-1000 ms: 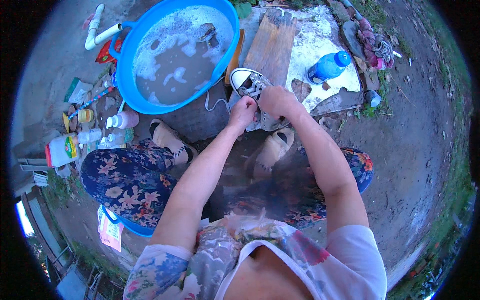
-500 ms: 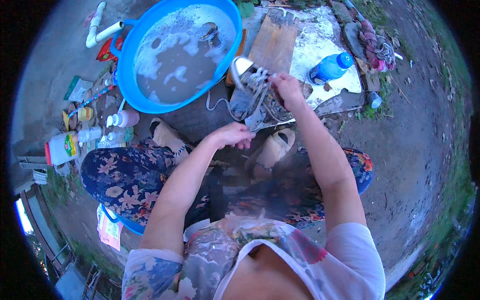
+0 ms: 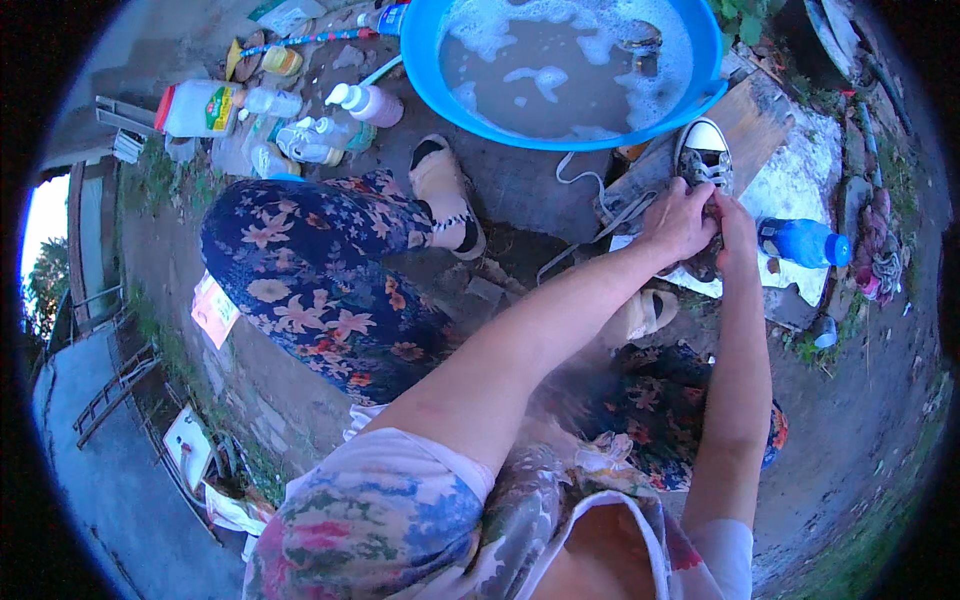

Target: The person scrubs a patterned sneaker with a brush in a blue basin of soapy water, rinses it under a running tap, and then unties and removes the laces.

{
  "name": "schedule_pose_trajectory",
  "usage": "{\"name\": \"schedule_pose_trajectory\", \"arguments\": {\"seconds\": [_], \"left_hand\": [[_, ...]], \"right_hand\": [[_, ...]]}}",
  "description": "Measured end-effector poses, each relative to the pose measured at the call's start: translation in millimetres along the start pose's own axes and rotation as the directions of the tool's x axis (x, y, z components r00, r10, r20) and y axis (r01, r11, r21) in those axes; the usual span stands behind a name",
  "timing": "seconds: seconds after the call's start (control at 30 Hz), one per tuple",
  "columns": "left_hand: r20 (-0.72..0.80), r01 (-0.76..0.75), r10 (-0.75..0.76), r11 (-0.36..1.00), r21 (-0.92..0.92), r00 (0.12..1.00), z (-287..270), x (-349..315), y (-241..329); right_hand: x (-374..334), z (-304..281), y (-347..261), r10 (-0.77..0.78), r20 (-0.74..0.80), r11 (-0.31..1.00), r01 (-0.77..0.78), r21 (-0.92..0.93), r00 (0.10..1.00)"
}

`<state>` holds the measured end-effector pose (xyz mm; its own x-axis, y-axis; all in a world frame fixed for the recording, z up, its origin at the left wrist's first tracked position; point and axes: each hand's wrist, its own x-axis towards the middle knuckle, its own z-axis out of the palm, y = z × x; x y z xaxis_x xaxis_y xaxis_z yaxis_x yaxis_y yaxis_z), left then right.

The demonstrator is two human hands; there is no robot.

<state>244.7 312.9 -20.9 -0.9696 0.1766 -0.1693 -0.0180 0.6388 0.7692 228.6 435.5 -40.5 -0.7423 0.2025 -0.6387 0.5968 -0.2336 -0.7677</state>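
A dark canvas sneaker (image 3: 704, 158) with a white toe cap sits toe-away on a wooden board (image 3: 752, 115). My left hand (image 3: 682, 222) is closed at the lacing, fingers bent against the upper; what its fingertips pinch is partly hidden. My right hand (image 3: 738, 230) grips the shoe's right side, its fingers meeting the left hand's. From the shoe, a pale shoelace (image 3: 625, 212) trails loosely to the left. The heel end is mostly covered by my hands.
A blue basin (image 3: 562, 143) of murky, foamy water stands beyond, a dark item floating in it. A blue bottle (image 3: 803, 243) lies right of the shoe. To the left are a pink pump bottle (image 3: 372, 106) and a clear jug with red lid (image 3: 196, 108).
My view has swung left, shifting the scene right. My left hand has risen from below the sneaker onto its lacing, beside my right hand. The shoe's toe now points farther away.
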Motion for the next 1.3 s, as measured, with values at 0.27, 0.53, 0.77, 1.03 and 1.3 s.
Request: {"name": "schedule_pose_trajectory", "arguments": {"seconds": [0.27,0.53,0.77,1.03,1.3], "left_hand": [[0.058,0.209,-0.207,0.977,-0.032,0.977,-5,19,-7],[0.052,-0.123,0.126,0.991,-0.054,0.991,13,30,-51],[0.056,-0.252,0.251,0.968,-0.004,0.966,-11,31,-38],[0.041,-0.017,0.014,0.997,0.071,0.999,-10,16,-36],[0.016,-0.128,0.128,0.991,-0.033,0.992,-3,18,-39]], "right_hand": [[10,-4,-7,0.083,0.074,0.992,-0.09,0.09,0.994],[6,-23,-23,0.009,0.16,0.821,-0.099,0.563,0.987],[-8,12,-4,-0.441,0.184,0.697,0.465,-0.546,0.878],[-27,-8,-70,-0.397,-0.234,0.916,0.4,-0.035,0.888],[-36,8,-46,-0.526,0.405,0.162,0.556,-0.815,0.747]]}}
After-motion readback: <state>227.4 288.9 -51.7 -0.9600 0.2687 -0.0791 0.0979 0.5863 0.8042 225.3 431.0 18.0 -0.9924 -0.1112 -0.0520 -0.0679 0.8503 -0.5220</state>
